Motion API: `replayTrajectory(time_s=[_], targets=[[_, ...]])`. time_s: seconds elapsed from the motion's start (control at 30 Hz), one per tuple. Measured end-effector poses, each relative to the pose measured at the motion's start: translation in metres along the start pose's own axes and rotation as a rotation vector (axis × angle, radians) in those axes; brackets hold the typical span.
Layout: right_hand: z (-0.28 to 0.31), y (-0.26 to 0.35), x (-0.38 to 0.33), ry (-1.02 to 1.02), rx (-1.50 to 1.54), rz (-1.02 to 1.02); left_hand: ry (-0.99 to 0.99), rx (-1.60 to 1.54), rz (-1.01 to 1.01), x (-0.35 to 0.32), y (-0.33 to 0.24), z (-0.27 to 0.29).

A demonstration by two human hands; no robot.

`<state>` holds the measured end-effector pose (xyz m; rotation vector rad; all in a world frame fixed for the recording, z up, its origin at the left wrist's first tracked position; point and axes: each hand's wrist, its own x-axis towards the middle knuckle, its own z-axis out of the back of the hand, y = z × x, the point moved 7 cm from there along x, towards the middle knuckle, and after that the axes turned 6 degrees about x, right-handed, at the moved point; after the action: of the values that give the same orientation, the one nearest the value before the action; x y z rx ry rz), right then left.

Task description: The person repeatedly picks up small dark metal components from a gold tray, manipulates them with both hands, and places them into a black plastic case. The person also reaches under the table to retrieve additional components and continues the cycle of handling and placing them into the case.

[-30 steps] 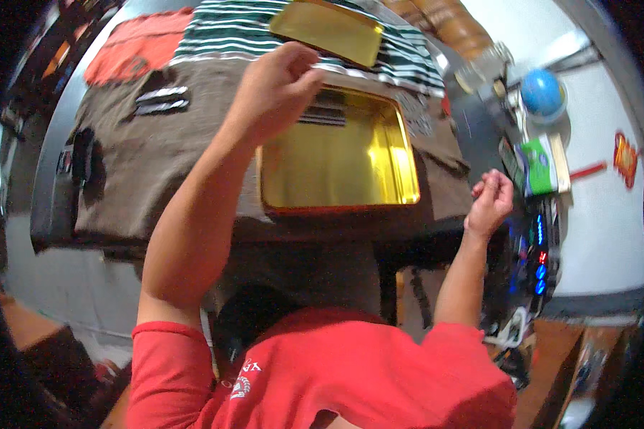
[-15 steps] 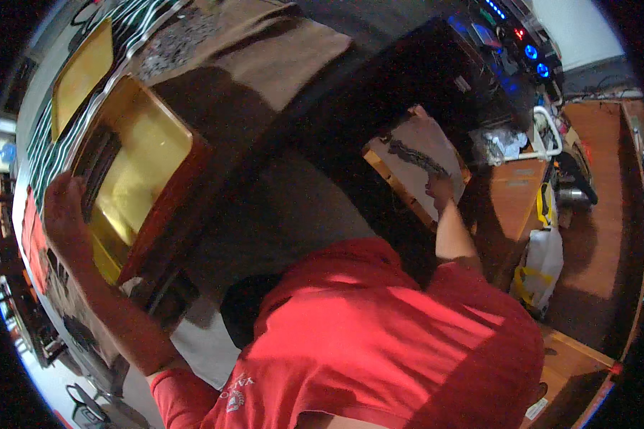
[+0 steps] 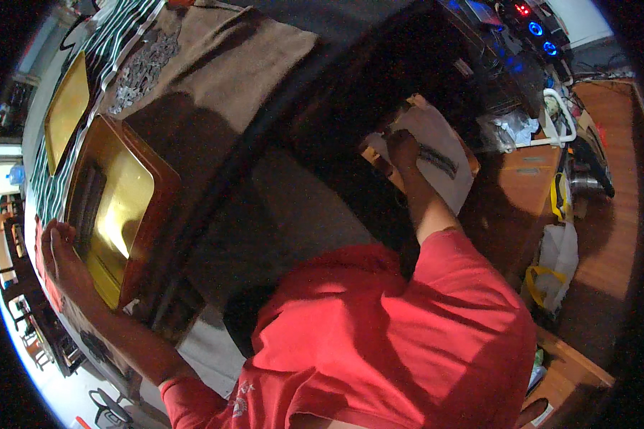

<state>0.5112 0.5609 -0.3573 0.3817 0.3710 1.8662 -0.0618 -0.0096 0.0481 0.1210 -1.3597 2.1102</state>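
Both hands busy, frame tilted hard
Left hand (image 3: 59, 252) gripped the gold tray (image 3: 114, 214) edge at left; right hand (image 3: 402, 146) lay flat on a cardboard box (image 3: 444, 154), upper right.

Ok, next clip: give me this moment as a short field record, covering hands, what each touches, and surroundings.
view: head camera, strongly tilted, looking down over the person's red shirt
left hand: left hand rests on the far rim of the golden tray; grip not clear
right hand: right hand reaches down onto a white sheet lying on a cardboard box
table: brown cloth under the tray; second golden tray on a striped cloth
floor side: white plastic bag, blue and red lights
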Motion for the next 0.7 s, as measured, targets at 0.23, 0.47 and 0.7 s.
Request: replayTrajectory(time_s=[0.23, 0.47, 0.7], targets=[[0.021, 0.02, 0.001, 0.0, 0.015, -0.069, 0.071, 0.382, -0.167, -0.011, -0.019, -0.005], [0.046, -0.086, -0.071, -0.002, -0.204, -0.252, -0.042, 0.189, 0.084, -0.009, 0.003, 0.009], [0.109, -0.184, -0.101, -0.247, -0.085, -0.505, -0.012, 0.934, -0.49, -0.008, -0.017, 0.014]])
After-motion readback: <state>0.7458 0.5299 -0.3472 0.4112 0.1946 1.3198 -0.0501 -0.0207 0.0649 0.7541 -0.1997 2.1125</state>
